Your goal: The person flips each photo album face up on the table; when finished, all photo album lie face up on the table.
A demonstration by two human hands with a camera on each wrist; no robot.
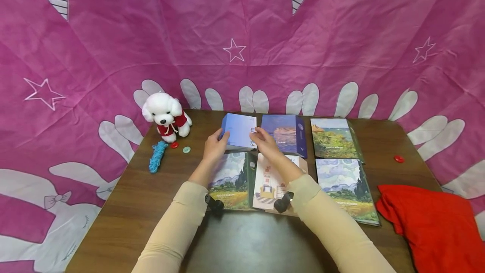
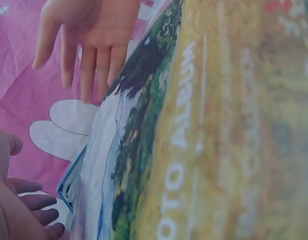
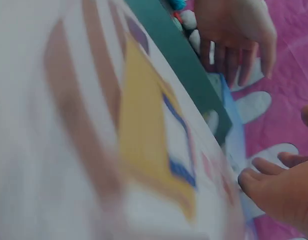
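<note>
red cloth (image 1: 435, 218) cut off, album cover (image 3: 94, 140) blurred

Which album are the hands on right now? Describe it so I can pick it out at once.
Start from the white plush dog at the table's back left and go right along the back row of photo albums. The first is the pale blue album, between the left hand and right hand. It alone has a plain cover; its neighbours show paintings.
</note>
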